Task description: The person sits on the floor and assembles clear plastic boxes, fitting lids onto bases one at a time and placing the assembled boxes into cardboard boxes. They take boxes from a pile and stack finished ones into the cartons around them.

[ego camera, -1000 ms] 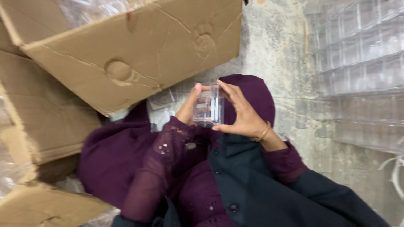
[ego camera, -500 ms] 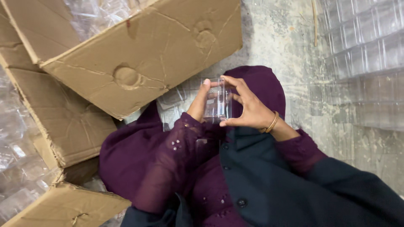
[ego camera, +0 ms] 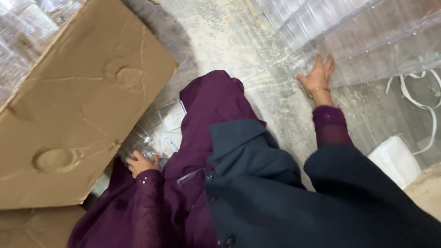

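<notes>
My left hand (ego camera: 140,162) is low beside the big cardboard box (ego camera: 82,119). Its fingers curl on the edge of a clear plastic box (ego camera: 148,148) in a small heap of clear boxes (ego camera: 163,124) on the floor. My right hand (ego camera: 318,76) reaches out to the right with fingers spread, its palm flat against the lower edge of a stacked row of clear plastic containers (ego camera: 367,41). It holds nothing. A purple shawl (ego camera: 211,105) and a dark coat (ego camera: 257,183) cover my lap between the hands.
More clear containers (ego camera: 27,23) fill the cardboard box at top left. A second cardboard piece (ego camera: 27,227) lies at bottom left. White strapping (ego camera: 425,105) and a white bundle (ego camera: 395,160) lie on the dusty concrete floor (ego camera: 220,32) at right.
Both hands held one small clear box in front of me. They have since parted: the right went out to the container stack, the left dropped to the heap by the cardboard box. The view swung right.
</notes>
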The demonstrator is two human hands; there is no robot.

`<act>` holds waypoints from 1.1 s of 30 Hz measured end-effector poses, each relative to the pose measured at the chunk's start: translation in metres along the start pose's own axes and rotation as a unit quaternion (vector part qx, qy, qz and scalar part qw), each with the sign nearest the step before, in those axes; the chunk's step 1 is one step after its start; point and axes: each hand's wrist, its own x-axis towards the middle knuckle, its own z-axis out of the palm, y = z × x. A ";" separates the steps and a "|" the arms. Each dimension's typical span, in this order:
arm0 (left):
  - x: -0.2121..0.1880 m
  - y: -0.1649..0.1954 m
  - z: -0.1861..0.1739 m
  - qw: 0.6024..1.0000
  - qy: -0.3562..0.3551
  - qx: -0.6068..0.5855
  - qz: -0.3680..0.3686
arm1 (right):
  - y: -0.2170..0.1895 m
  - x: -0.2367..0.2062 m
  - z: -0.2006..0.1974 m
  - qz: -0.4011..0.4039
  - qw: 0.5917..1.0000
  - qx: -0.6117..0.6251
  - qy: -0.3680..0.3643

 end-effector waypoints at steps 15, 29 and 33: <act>0.000 -0.015 -0.013 0.996 0.065 -0.047 0.047 | -0.043 -0.012 0.008 0.071 0.974 0.122 0.177; -0.126 -0.005 -0.161 0.887 0.080 -0.319 0.324 | -0.389 -0.159 0.037 -0.382 0.376 0.403 -0.742; -0.141 -0.009 -0.204 0.879 0.095 -0.279 0.375 | -0.392 -0.178 0.045 -0.358 0.321 0.342 -0.807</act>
